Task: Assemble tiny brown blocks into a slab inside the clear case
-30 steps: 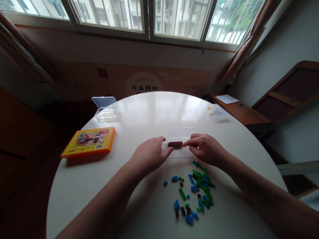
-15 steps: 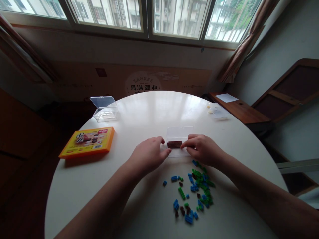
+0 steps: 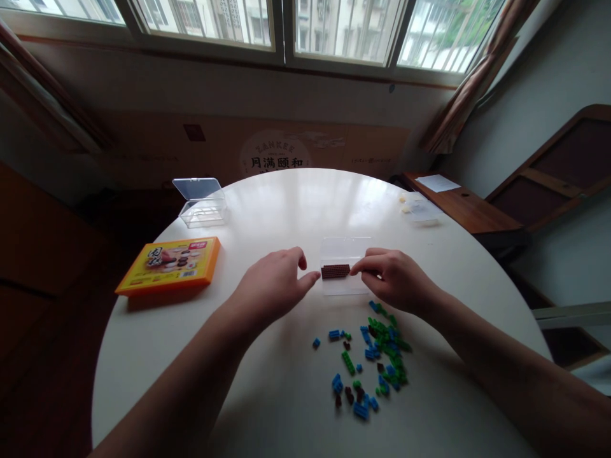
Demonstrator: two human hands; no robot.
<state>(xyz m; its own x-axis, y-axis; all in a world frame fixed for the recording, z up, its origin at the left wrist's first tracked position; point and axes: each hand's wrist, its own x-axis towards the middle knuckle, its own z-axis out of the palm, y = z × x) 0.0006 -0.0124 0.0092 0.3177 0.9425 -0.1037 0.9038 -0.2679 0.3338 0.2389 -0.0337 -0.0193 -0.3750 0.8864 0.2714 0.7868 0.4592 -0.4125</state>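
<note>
An opened clear plastic case (image 3: 341, 289) lies in front of me with its lid folded back. Inside it sits a block of dark brown toy bricks (image 3: 335, 271), packed side by side in rows. My left hand (image 3: 272, 280) is just left of the case, thumb and forefinger spread apart with nothing between them. From the right, my right hand (image 3: 394, 277) points its forefinger at the right end of the brown block, touching or nearly touching it. Its other fingers are curled and hold nothing that I can see.
Loose blue, green and brown bricks (image 3: 348, 362) are scattered on the white round table (image 3: 267, 394) nearer me. An orange-yellow game box (image 3: 172, 264) and an open clear box (image 3: 203, 213) stand at left. Another clear case (image 3: 420, 208) lies at the far right.
My left hand has drawn back to the left, away from the brown bricks, and its thumb and forefinger have spread. The right forefinger stays by the block's right end. The view has shifted slightly.
</note>
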